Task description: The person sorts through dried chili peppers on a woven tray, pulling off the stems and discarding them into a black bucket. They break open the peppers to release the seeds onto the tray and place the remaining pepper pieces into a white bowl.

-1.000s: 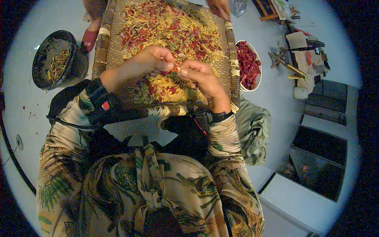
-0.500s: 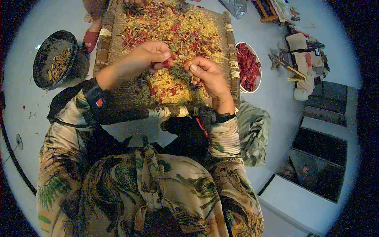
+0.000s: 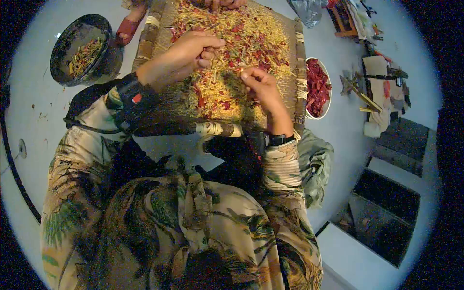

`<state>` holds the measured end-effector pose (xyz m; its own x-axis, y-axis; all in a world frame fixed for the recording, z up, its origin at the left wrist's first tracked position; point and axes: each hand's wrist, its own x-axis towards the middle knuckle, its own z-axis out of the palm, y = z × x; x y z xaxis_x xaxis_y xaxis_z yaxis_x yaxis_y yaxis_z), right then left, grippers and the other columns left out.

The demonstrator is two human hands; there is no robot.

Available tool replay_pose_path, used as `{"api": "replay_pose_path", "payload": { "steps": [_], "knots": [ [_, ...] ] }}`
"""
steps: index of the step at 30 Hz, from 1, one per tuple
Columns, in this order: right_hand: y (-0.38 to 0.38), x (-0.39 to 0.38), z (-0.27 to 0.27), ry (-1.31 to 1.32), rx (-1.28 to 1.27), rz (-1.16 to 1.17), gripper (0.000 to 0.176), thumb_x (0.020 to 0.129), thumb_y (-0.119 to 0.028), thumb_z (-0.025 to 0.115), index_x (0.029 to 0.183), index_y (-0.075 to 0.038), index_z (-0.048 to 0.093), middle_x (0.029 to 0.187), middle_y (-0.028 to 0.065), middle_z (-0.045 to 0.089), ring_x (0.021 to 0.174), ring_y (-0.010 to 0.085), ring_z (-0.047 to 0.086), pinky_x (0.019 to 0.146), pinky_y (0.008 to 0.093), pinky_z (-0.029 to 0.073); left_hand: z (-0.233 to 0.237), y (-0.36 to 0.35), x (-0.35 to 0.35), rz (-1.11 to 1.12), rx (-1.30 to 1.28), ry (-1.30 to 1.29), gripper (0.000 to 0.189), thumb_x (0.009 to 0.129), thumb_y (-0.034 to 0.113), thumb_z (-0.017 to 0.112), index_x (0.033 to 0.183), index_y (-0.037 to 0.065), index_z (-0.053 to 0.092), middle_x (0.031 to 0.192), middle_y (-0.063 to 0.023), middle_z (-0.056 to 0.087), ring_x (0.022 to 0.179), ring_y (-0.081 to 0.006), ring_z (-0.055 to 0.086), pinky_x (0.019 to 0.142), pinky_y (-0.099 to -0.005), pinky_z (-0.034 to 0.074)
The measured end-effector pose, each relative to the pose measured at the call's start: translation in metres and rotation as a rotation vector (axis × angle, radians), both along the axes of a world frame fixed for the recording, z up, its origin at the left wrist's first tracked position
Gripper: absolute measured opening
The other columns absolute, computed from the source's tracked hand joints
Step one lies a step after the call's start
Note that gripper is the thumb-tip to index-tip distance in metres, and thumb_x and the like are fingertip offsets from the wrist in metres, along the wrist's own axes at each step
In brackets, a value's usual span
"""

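Note:
A wood-framed woven rack (image 3: 300, 92) lies before me, spread with yellow seeds (image 3: 212, 94) and torn red pieces that look like dried chili (image 3: 264, 62). Over its left middle is my left hand (image 3: 198, 54), fingers curled closed; whatever they hold is hidden. My right hand (image 3: 263, 87), lower and to the right, pinches thumb and forefinger together above the seeds. Anything at its fingertips is too small to name. A gap separates the two hands.
Left of the rack stands a black bucket (image 3: 108, 67) with stems inside. On the right, a white bowl (image 3: 330, 96) holds red pieces. Another person's hands (image 3: 226, 4) work at the far end, and a foot in a red slipper (image 3: 128, 30) is beside the rack.
My hands have drawn apart, the right one lower relative to the left. The red piece seen earlier at my left fingers no longer shows. The whole view has shifted slightly.

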<state>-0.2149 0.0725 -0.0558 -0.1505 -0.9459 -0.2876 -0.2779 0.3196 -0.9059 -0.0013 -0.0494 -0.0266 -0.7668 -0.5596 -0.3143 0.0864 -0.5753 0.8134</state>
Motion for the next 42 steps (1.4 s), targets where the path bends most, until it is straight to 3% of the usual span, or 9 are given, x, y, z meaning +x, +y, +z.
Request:
{"api": "replay_pose_path", "payload": {
  "steps": [3, 5, 8, 13, 20, 25, 30, 35, 42],
  "knots": [
    [0.001, -0.012, 0.010, 0.248, 0.059, -0.026, 0.015, 0.085, -0.023, 0.062, 0.082, -0.009, 0.062, 0.068, -0.0052, 0.054, 0.058, 0.0045, 0.045, 0.052, 0.0192, 0.036, -0.032, -0.005, -0.008, 0.120, 0.216, 0.157, 0.017, 0.083, 0.013, 0.060, 0.073, 0.010, 0.045, 0.060, 0.0028, 0.041, 0.047, -0.0058, 0.036, 0.039, -0.0212, 0.025],
    [-0.002, -0.018, 0.011, 0.452, -0.021, 0.014, 0.015, 0.085, -0.022, 0.062, 0.082, -0.007, 0.063, 0.069, -0.0030, 0.055, 0.059, 0.0058, 0.047, 0.053, 0.0199, 0.039, -0.043, 0.007, -0.008, 0.221, -0.056, 0.176, 0.012, 0.081, 0.012, 0.058, 0.076, 0.007, 0.048, 0.062, -0.0024, 0.049, 0.050, -0.0111, 0.047, 0.041, -0.0246, 0.037],
    [-0.014, -0.009, 0.038, 0.431, 0.063, 0.062, 0.017, 0.085, -0.020, 0.061, 0.086, -0.002, 0.061, 0.071, 0.0002, 0.057, 0.059, 0.0075, 0.050, 0.053, 0.0209, 0.040, -0.055, 0.024, -0.014, 0.168, 0.207, 0.279, 0.010, 0.081, 0.013, 0.057, 0.080, 0.005, 0.052, 0.063, -0.0070, 0.056, 0.057, -0.0173, 0.058, 0.044, -0.0322, 0.047],
    [-0.054, 0.026, 0.064, 0.520, 0.002, 0.313, 0.024, 0.085, -0.022, 0.061, 0.095, -0.001, 0.057, 0.071, 0.0005, 0.056, 0.063, 0.0090, 0.053, 0.058, 0.0232, 0.044, -0.099, 0.027, -0.017, -0.411, -1.414, -0.277, 0.016, 0.070, 0.010, 0.056, 0.076, -0.005, 0.059, 0.067, -0.0184, 0.060, 0.062, -0.0318, 0.061, 0.053, -0.0406, 0.049],
    [-0.076, 0.143, 0.131, -0.178, -0.382, 0.233, 0.044, 0.088, -0.021, 0.057, 0.123, 0.002, 0.047, 0.113, 0.0130, 0.057, 0.092, 0.0191, 0.060, 0.075, 0.0293, 0.050, -0.139, 0.042, -0.006, -0.464, -1.482, -0.105, 0.017, 0.073, 0.013, 0.051, 0.070, -0.002, 0.058, 0.071, -0.0197, 0.058, 0.065, -0.0359, 0.057, 0.059, -0.0449, 0.046],
    [-0.054, 0.092, 0.092, -0.127, -0.169, 0.054, 0.035, 0.089, -0.017, 0.054, 0.117, 0.003, 0.051, 0.108, 0.0138, 0.060, 0.085, 0.0196, 0.062, 0.074, 0.0298, 0.052, -0.146, 0.041, -0.009, -0.246, -1.513, -0.051, 0.014, 0.064, 0.010, 0.055, 0.064, -0.003, 0.062, 0.070, -0.0200, 0.060, 0.065, -0.0355, 0.060, 0.058, -0.0462, 0.046],
    [-0.011, 0.040, 0.062, -0.075, 0.050, -0.144, 0.025, 0.088, -0.015, 0.055, 0.107, 0.001, 0.057, 0.093, 0.0104, 0.063, 0.077, 0.0159, 0.061, 0.068, 0.0285, 0.053, -0.144, 0.029, -0.011, -0.619, -1.697, -0.138, 0.016, 0.069, 0.014, 0.054, 0.066, -0.001, 0.060, 0.070, -0.0190, 0.059, 0.065, -0.0353, 0.058, 0.061, -0.0445, 0.047],
    [0.017, 0.009, 0.015, -0.194, 0.111, -0.313, 0.023, 0.088, -0.020, 0.056, 0.105, -0.005, 0.060, 0.084, 0.0051, 0.063, 0.065, 0.0109, 0.060, 0.057, 0.0215, 0.047, -0.192, 0.021, -0.018, -0.476, -1.665, -0.030, 0.016, 0.070, 0.015, 0.054, 0.071, 0.000, 0.059, 0.068, -0.0194, 0.056, 0.064, -0.0377, 0.057, 0.061, -0.0453, 0.047],
    [0.013, 0.000, -0.001, -0.102, 0.035, -0.066, 0.026, 0.087, -0.018, 0.058, 0.105, 0.000, 0.059, 0.083, 0.0038, 0.062, 0.073, 0.0122, 0.061, 0.063, 0.0230, 0.048, -0.132, 0.015, -0.008, -0.800, -1.448, -0.406, 0.020, 0.065, 0.009, 0.054, 0.082, 0.001, 0.060, 0.076, -0.0211, 0.060, 0.072, -0.0388, 0.059, 0.064, -0.0477, 0.047]
  ]
}}
